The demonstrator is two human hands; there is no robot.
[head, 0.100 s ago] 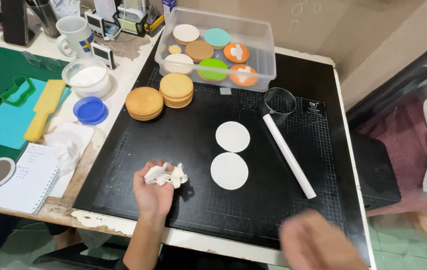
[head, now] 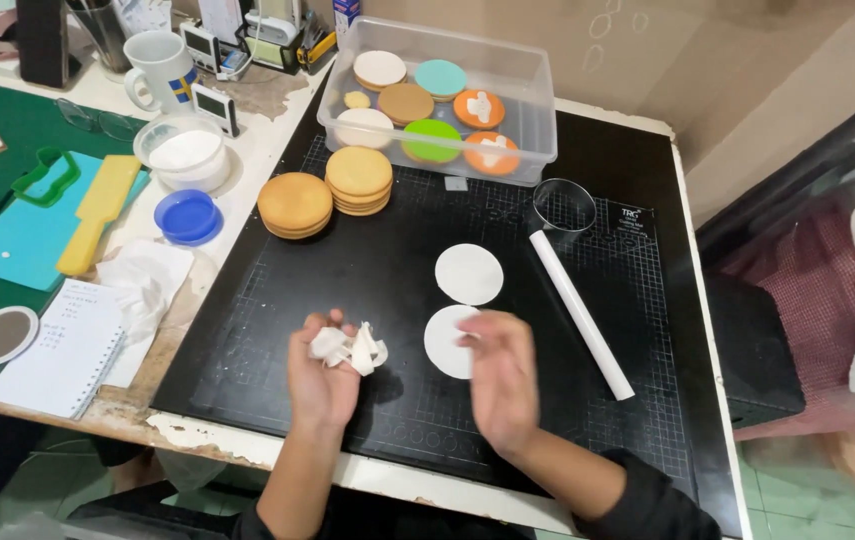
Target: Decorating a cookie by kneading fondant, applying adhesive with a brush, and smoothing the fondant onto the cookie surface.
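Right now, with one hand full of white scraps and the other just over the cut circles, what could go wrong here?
The right hand is blurred and overlaps the nearer white disc; it might dent or smear it. Scraps in the left hand poke loosely past the fingers and could drop onto the black cutting mat. The white rolling pin lies loose beside the discs; a bump could roll it into them.

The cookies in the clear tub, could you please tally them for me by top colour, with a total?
In the clear tub:
White or cream tops: 2
Orange tops with white shapes: 2
Teal top: 1
Green top: 1
Plain brown: 1
Small pale cookie: 1
Total: 8
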